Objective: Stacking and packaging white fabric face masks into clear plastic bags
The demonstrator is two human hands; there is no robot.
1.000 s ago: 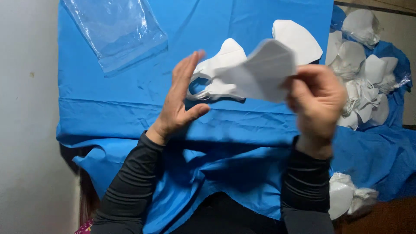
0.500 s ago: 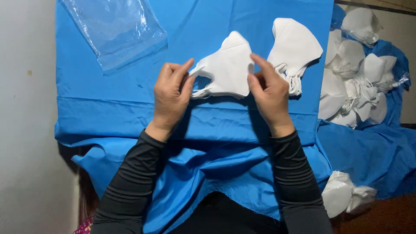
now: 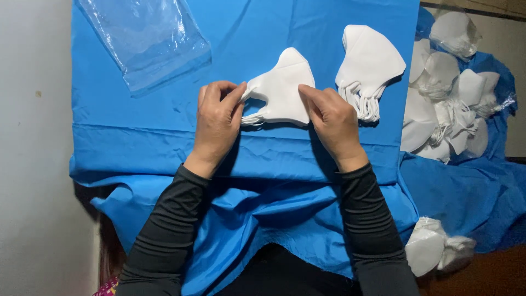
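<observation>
Both hands have come down onto a stack of white masks (image 3: pixel 282 90) at the middle of the blue-draped desk (image 3: pixel 164 148). The left hand (image 3: pixel 217 118) pinches the stack's left corner; the right hand (image 3: pixel 330 118) presses its right edge, squaring a pile lifted moments ago. A second stack (image 3: pixel 371 60) lies right, a clear bag (image 3: pixel 145 41) far left.

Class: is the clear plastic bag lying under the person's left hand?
No, the clear plastic bag lies apart, beyond the left hand.

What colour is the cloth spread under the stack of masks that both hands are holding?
Plain bright blue cloth, seen clearly in the head view.
</observation>
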